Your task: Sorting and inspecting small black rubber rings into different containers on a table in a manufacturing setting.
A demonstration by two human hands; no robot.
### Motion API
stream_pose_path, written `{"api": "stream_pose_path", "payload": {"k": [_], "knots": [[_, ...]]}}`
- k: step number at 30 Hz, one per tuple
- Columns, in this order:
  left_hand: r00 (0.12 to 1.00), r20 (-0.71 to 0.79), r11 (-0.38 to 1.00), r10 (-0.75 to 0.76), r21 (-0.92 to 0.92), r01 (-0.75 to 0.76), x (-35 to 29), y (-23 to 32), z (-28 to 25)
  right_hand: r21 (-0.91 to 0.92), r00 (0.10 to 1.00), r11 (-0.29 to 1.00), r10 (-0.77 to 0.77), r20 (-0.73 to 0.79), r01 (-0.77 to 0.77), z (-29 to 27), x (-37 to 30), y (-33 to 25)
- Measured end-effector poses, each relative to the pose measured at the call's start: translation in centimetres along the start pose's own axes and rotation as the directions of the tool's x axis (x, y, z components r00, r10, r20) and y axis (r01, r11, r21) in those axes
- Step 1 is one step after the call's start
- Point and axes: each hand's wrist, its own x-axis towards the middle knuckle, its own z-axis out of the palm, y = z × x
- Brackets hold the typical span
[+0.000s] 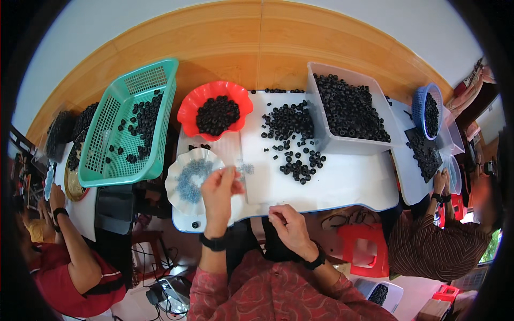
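L hand [217, 196], R hand [293, 227] — contents unclear, bluish pcs [186, 185] — too sm.

No lettering, labels or numbers can be read.

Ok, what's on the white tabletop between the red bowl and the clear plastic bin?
A loose scatter of small black pieces lies between the red bowl and the clear plastic bin, seen in the head view.

**Head view, looking down**

We look from the person's head, downward and forward, through a fisheye. The left hand [217, 188] and right hand [292, 226] are close below us; the white table [348, 184] lies central, and the wooden panel [211, 40] bends near the top.
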Motion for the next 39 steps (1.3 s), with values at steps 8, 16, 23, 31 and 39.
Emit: {"api": "stream_pose_path", "payload": {"k": [8,16,23,31,39], "knots": [[0.991,-0.011,0.955,0.136,0.266,-0.128,-4.4,-6.1,-1.1,-0.158,0.98,0.976,-0.166,-0.113,0.147,1.8,3.9,-1.1],[0.959,0.016,0.896,0.284,0.353,-0.271,-4.7,-6.7,-1.3,-0.479,0.993,0.878,-0.07,-0.093,0.017,4.0,7.6,-1.1],[0.958,0.029,0.901,0.286,0.332,-0.279,-4.7,-6.4,-1.4,-0.537,0.996,0.844,-0.032,-0.086,-0.02,5.0,9.3,-1.0],[0.948,0.04,0.898,0.315,0.311,-0.312,-4.8,-6.3,-1.6,-0.543,0.997,0.839,-0.005,-0.08,-0.04,5.4,9.4,-0.1],[0.953,0.046,0.908,0.299,0.294,-0.299,-4.7,-6.5,-1.7,-0.501,0.988,0.865,-0.072,-0.135,-0.005,5.2,9.0,0.6]]}}
